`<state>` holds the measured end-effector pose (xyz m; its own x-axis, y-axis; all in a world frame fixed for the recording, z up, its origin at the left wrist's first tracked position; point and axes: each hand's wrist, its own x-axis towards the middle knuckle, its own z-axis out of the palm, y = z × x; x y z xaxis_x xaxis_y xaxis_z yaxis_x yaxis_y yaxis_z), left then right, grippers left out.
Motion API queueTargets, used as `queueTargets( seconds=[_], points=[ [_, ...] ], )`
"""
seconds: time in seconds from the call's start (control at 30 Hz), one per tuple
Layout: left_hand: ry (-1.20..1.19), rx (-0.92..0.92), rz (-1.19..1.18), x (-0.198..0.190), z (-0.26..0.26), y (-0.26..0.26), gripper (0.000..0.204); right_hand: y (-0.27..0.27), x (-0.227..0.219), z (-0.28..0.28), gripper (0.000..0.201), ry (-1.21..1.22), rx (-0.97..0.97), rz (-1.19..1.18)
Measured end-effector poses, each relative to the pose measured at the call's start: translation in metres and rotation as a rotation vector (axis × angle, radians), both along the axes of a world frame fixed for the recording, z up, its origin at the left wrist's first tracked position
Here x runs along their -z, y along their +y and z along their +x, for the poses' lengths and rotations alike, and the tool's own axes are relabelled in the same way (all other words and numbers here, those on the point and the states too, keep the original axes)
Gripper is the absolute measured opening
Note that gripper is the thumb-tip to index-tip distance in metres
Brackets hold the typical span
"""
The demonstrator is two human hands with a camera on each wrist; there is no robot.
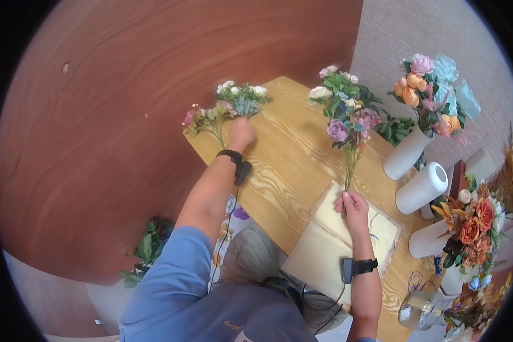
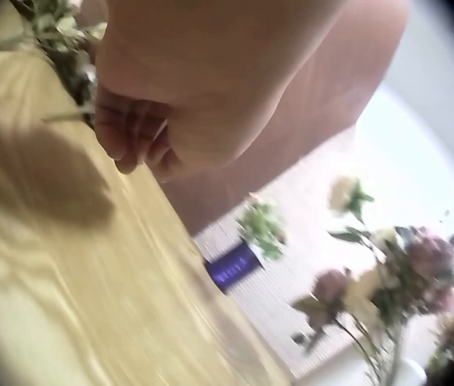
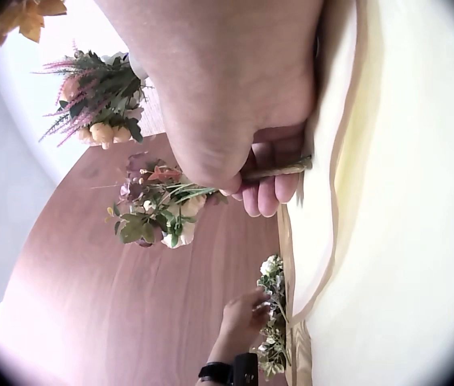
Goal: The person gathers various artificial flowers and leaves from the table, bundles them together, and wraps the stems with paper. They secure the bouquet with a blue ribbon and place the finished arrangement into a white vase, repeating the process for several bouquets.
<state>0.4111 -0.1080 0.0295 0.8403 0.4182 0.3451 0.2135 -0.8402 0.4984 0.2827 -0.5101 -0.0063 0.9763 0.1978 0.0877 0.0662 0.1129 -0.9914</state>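
My right hand (image 1: 355, 210) grips the bundled stems of a mixed bouquet (image 1: 350, 117), artificial-looking, with purple, pink and white blooms. It stands upright above the hand in the head view; the stem ends (image 3: 279, 170) poke out past the curled fingers in the right wrist view. At the table's far left, my left hand (image 1: 242, 134) has its fingers bent beside a dusty-blue sprig (image 1: 245, 106). White flowers (image 1: 259, 91) and a pinkish spray (image 1: 202, 117) lie around it. The left wrist view shows a thin stem close to these fingers; I cannot tell whether they pinch it.
Cream wrapping paper (image 1: 316, 251) lies under my right forearm on the wooden table (image 1: 279, 154). Along the right stand a white vase (image 1: 406, 155) with flowers, a ribbed white vase (image 1: 420, 188), an orange-red arrangement (image 1: 476, 222) and a glass vase (image 1: 419, 310).
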Motion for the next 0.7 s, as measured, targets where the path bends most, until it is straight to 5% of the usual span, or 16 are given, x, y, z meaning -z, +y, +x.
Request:
queueTargets(
  seconds=[0.1,0.27,0.37,0.47,0.7],
  points=[
    [0.246,-0.069,-0.010,-0.006,-0.005,0.012,0.025,-0.001,0.000,0.000,0.020,0.007,0.005,0.001],
    [0.190,-0.049,0.039,0.015,0.024,0.025,0.020,0.002,0.000,-0.001,0.020,0.031,0.021,-0.001],
    [0.202,0.184,-0.953,0.001,0.029,0.022,0.010,0.000,0.001,-0.001,0.021,0.028,0.032,0.015],
    [0.053,0.298,-1.239,-0.020,0.016,-0.001,0.014,0.001,-0.001,0.000,0.020,0.024,0.036,-0.011],
    [-0.147,0.496,-1.119,-0.048,-0.006,-0.052,0.013,0.003,-0.006,-0.001,0.020,0.008,0.026,-0.001]
  ],
)
